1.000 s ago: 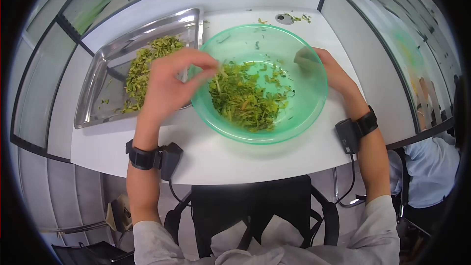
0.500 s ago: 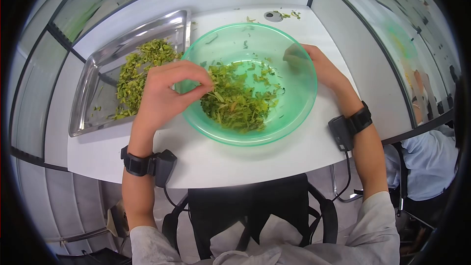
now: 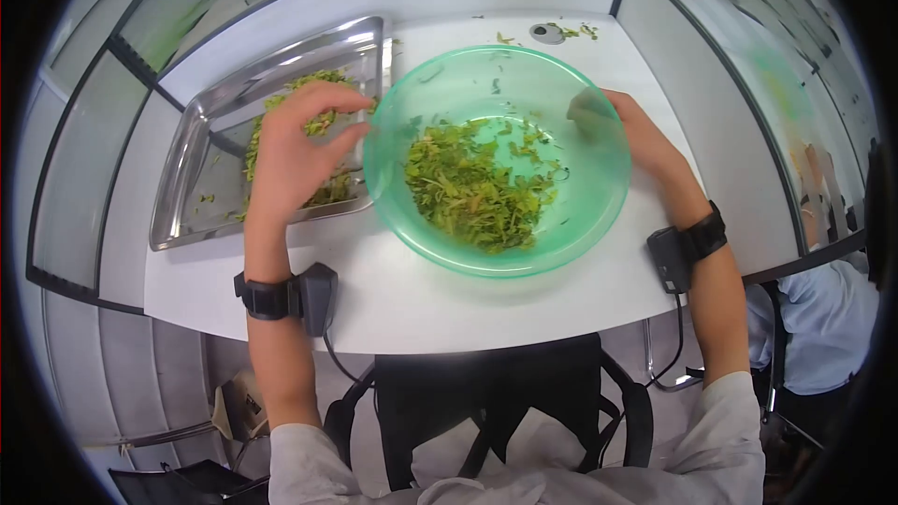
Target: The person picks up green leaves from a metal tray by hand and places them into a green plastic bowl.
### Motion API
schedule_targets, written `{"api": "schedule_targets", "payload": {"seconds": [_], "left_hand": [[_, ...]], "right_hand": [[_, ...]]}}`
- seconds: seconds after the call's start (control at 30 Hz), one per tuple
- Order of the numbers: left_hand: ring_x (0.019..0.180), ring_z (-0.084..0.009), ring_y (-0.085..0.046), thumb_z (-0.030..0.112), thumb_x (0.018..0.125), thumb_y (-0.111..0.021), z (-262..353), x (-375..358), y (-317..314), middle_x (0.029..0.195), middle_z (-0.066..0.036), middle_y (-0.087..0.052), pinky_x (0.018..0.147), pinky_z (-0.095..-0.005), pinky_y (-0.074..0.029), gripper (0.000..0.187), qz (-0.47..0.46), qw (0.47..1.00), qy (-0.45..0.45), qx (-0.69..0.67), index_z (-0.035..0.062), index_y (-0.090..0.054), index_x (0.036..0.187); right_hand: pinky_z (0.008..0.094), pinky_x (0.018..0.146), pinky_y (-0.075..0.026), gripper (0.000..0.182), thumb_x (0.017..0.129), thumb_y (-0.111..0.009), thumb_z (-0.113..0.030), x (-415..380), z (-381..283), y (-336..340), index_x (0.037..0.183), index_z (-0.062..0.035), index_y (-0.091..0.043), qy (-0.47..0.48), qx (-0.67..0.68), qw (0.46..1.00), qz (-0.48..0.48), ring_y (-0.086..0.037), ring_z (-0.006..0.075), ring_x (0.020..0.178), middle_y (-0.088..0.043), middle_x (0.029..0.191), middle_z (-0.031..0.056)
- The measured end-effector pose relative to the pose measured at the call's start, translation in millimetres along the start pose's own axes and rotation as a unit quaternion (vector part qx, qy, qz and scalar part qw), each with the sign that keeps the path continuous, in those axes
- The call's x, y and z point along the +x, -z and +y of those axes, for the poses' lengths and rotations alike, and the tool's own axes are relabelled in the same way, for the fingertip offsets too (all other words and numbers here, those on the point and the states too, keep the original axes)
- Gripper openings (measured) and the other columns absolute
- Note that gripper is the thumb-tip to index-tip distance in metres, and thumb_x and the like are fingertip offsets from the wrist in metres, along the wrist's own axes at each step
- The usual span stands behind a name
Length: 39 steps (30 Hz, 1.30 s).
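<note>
A translucent green bowl (image 3: 580,234) stands on the table, with chopped green leaves (image 3: 477,187) heaped mostly on its left side. My left hand (image 3: 304,145) is raised between the bowl and a metal tray, close to the bowl's left rim. Its thumb and forefinger are apart, and I see nothing between them. At the bowl's right side, my right hand (image 3: 631,129) grips the bowl from outside under the rim; its curled fingers show blurred through the green wall. More chopped leaves (image 3: 329,194) lie in the tray, partly hidden behind my left hand.
The shallow metal tray (image 3: 178,215) sits at the left of the white table (image 3: 449,318). Leaf scraps (image 3: 582,31) lie by a round cable hole (image 3: 546,33) at the back. Partitions enclose the table. A person in a pale shirt (image 3: 818,327) sits beyond the right one.
My left hand has moved left from over the leaves in the bowl to outside its rim, and its thumb and forefinger have parted. My right hand stays at the bowl.
</note>
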<state>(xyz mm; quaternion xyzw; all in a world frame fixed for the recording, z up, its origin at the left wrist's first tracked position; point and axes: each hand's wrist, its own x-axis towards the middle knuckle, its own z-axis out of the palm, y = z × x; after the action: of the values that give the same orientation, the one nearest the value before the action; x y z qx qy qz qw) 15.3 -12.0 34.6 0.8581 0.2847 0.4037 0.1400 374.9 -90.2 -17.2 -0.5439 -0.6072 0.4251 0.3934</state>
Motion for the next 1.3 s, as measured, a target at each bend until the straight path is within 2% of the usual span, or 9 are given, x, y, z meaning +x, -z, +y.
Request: {"api": "schedule_targets", "payload": {"seconds": [0.07, 0.27, 0.37, 0.6, 0.83, 0.87, 0.93, 1.03, 1.3], "left_hand": [[0.078, -0.0169, -0.063, 0.002, 0.071, -0.073, -24, -6, 13, 0.084, -0.006, -0.067, 0.077, -0.0283, -0.049, 0.023, -0.039, 0.993, 0.105, 0.042, 0.0036, -0.068, 0.093], [0.066, -0.0162, -0.057, 0.009, 0.069, -0.074, -46, -17, 24, 0.078, -0.007, -0.067, 0.063, -0.0295, -0.048, 0.023, -0.187, 0.956, 0.207, 0.089, 0.002, -0.068, 0.091], [0.063, -0.0132, -0.057, 0.006, 0.07, -0.074, -59, -19, 18, 0.075, -0.004, -0.066, 0.061, -0.0273, -0.047, 0.018, -0.231, 0.957, 0.142, 0.107, 0.0027, -0.068, 0.087], [0.063, -0.0101, -0.056, 0.002, 0.073, -0.066, -59, -18, 8, 0.074, -0.003, -0.065, 0.061, -0.0247, -0.046, 0.015, -0.23, 0.951, 0.171, 0.118, 0.0031, -0.067, 0.088], [0.068, -0.0076, -0.062, 0.007, 0.083, -0.064, -13, -3, -3, 0.08, -0.002, -0.069, 0.065, -0.0225, -0.047, 0.014, 0.105, 0.99, 0.074, -0.055, 0.0079, -0.068, 0.097], [0.068, -0.0076, -0.062, 0.007, 0.083, -0.064, -1, -3, -6, 0.08, -0.002, -0.069, 0.065, -0.0225, -0.047, 0.014, 0.102, 0.99, 0.072, -0.058, 0.0079, -0.068, 0.097], [0.079, -0.0079, -0.063, 0.003, 0.082, -0.066, 17, -6, -13, 0.08, -0.003, -0.069, 0.073, -0.0226, -0.046, 0.023, -0.088, 0.992, 0.028, -0.089, 0.0034, -0.065, 0.105], [0.074, -0.0089, -0.063, 0.002, 0.08, -0.068, 16, -7, -25, 0.079, -0.005, -0.069, 0.07, -0.0234, -0.046, 0.022, -0.127, 0.988, -0.022, -0.087, 0.0036, -0.066, 0.102], [0.064, -0.0089, -0.06, 0.003, 0.083, -0.066, 15, -8, -25, 0.072, -0.003, -0.064, 0.064, -0.0229, -0.045, 0.01, -0.117, 0.99, -0.016, -0.079, 0.0021, -0.065, 0.093]], "right_hand": [[0.0242, 0.074, -0.047, 0.029, 0.088, -0.062, -0.022, 0, 4, 0, 0.107, -0.0012, -0.062, 0.015, -0.011, 1.0, 0.01, -0.056, 0.0074, 0.083, -0.063, 0.093, -0.0002], [0.0239, 0.072, -0.047, 0.027, 0.089, -0.06, -0.024, -1, 4, -1, 0.105, -0.002, -0.062, 0.003, -0.038, 0.999, 0.033, -0.055, 0.0069, 0.079, -0.062, 0.089, -0.0008], [0.024, 0.072, -0.047, 0.027, 0.089, -0.061, -0.023, 0, 8, 3, 0.106, -0.0022, -0.063, -0.008, -0.033, 0.999, 0.019, -0.055, 0.0069, 0.079, -0.062, 0.089, -0.0008], [0.0235, 0.07, -0.046, 0.025, 0.09, -0.06, -0.025, -3, 7, -1, 0.101, -0.0028, -0.062, 0.015, -0.074, 0.996, 0.038, -0.054, 0.0069, 0.077, -0.061, 0.086, -0.0012], [0.0233, 0.068, -0.046, 0.024, 0.09, -0.059, -0.025, 0, 7, 1, 0.101, -0.0031, -0.062, 0.007, -0.047, 0.998, 0.034, -0.054, 0.0069, 0.075, -0.06, 0.084, -0.0013], [0.0233, 0.068, -0.046, 0.025, 0.089, -0.06, -0.025, 0, 8, 0, 0.101, -0.0028, -0.062, 0.013, -0.051, 0.998, 0.034, -0.054, 0.0069, 0.075, -0.06, 0.084, -0.0013], [0.0233, 0.068, -0.046, 0.025, 0.089, -0.06, -0.024, -1, 8, 0, 0.101, -0.0025, -0.062, 0.018, -0.056, 0.998, 0.034, -0.054, 0.0069, 0.075, -0.06, 0.085, -0.0013], [0.0235, 0.069, -0.046, 0.026, 0.089, -0.06, -0.024, 0, 4, -2, 0.102, -0.0019, -0.062, -0.005, -0.046, 0.998, 0.033, -0.054, 0.0074, 0.075, -0.06, 0.085, -0.001], [0.0242, 0.068, -0.046, 0.027, 0.089, -0.06, -0.026, 2, 8, 0, 0.101, -0.0017, -0.062, 0.003, -0.052, 0.998, 0.03, -0.054, 0.0083, 0.074, -0.06, 0.084, -0.0003]]}}
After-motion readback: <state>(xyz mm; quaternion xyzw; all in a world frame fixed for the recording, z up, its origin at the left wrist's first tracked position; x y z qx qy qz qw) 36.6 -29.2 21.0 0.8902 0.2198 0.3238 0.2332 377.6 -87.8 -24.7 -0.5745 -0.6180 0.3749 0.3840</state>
